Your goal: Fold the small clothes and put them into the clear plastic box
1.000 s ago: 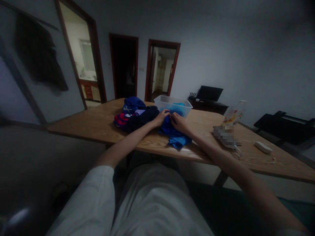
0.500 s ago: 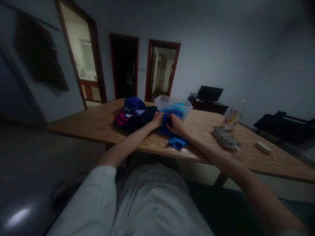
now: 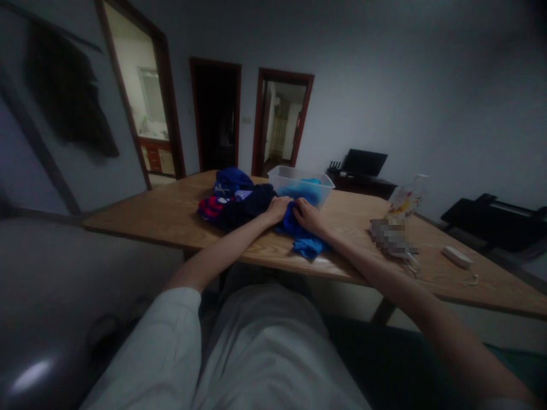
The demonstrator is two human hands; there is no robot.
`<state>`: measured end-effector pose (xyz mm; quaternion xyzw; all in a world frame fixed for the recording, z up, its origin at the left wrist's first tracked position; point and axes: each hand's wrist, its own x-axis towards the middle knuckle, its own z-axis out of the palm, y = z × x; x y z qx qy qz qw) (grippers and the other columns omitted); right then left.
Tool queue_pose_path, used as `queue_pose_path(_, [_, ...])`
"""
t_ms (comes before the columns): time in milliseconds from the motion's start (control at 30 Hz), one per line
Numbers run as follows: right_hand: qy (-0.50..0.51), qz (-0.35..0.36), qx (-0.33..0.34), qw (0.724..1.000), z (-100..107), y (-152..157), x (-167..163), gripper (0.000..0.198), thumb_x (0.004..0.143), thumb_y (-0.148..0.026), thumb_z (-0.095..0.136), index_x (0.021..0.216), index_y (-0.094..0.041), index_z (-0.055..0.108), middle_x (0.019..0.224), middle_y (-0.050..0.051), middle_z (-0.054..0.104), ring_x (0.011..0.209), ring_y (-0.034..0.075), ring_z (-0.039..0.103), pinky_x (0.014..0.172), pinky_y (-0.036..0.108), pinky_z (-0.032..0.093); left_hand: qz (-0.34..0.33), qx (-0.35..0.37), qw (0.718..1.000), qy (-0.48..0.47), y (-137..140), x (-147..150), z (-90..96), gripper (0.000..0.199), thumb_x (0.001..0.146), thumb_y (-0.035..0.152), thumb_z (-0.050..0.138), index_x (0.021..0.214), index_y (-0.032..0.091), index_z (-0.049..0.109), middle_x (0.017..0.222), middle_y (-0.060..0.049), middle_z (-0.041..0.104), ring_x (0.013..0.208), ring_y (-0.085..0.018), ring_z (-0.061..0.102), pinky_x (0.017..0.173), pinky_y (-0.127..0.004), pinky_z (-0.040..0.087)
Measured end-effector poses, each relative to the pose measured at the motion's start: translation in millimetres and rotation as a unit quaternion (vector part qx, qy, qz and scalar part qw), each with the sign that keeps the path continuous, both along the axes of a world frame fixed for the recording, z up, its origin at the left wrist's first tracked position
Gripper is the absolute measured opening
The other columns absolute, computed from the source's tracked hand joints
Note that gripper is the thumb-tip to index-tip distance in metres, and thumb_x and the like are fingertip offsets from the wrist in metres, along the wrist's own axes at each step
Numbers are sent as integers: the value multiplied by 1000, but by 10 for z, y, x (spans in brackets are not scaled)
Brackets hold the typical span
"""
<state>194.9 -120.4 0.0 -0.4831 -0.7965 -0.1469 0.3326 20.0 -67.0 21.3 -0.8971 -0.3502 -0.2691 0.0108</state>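
One left hand (image 3: 278, 209) and one right hand (image 3: 307, 215) met on the blue cloth (image 3: 294, 229), which lay rumpled on the table (image 3: 354, 213) just right of the frame's centre. The left hand's fingers lay close together, bent over the cloth's upper left part; the right's were curled, their tips against its upper right. Whether either hand truly pinched the fabric I could not tell — the blur and the angle hid the thumbs.

The cloth looked thin, soft and light, likely to droop and bunch rather than hold a shape, with little danger of breaking. A grip on two corners or along one edge, fingers well apart, seemed better than a grab at the middle, where the layers could slide. At its lower end a paler flap (image 3: 307, 247) lay loose, perhaps a separate piece. The clear tub (image 3: 280, 172) stood just above, blue fabric (image 3: 311, 187) inside it; a dark pile (image 3: 252, 205) sat to the left.
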Motion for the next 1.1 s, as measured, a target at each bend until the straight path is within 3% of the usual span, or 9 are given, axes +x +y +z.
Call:
queue_pose_path(100, [92,2,-42,995,-20,119,97,31,100,-44,43,106,-19,60,104,13,69,91,28,64,90,45,53,-36,56,996,-51,-83,17,45,32,100,15,39,121,16,63,126,-12,67,117,-24,61,105,-38,47])
queue_pose_path(267, [251,64,-96,961,-63,248,212,50,95,-56,49,123,-19,67,127,13,70,117,31,65,109,50,48,-101,93,988,-72,-140,51,81,33,97,16,45,127,16,58,132,-12,62,125,-24,56,113,-40,42])
queue_pose_path(433, [310,51,-134,940,-116,252,250,57,93,-69,48,111,-21,72,117,12,74,113,30,66,110,50,48,-112,102,986,-69,-66,42,60,27,100,21,46,122,16,59,126,-11,63,121,-24,57,111,-38,43])
queue_pose_path(600, [313,87,-113,939,-81,182,219,59,100,-69,38,121,-23,69,127,8,70,122,27,62,116,48,43,-75,105,988,-80,-31,19,77,24,101,31,50,118,16,59,122,-12,65,119,-25,59,108,-39,44])
queue_pose_path(733, [264,58,-99,958,-38,112,172,50,98,-67,42,105,-23,65,107,8,70,103,26,64,100,42,52,-57,89,989,-101,-51,13,106,24,103,34,50,116,16,59,116,-11,68,112,-24,64,102,-36,47])
queue_pose_path(900, [175,42,-54,982,27,22,157,34,97,-54,44,94,-22,54,98,8,65,87,23,58,85,40,52,-29,46,992,-116,-71,3,134,28,104,40,50,122,18,57,108,-9,73,101,-24,70,91,-33,51])
queue_pose_path(1100, [154,44,-9,987,145,-25,150,20,94,-42,50,98,-23,52,92,7,63,81,24,58,75,37,50,-48,37,993,-103,-108,-14,151,32,105,44,48,124,20,57,108,-8,74,99,-24,73,86,-31,51])
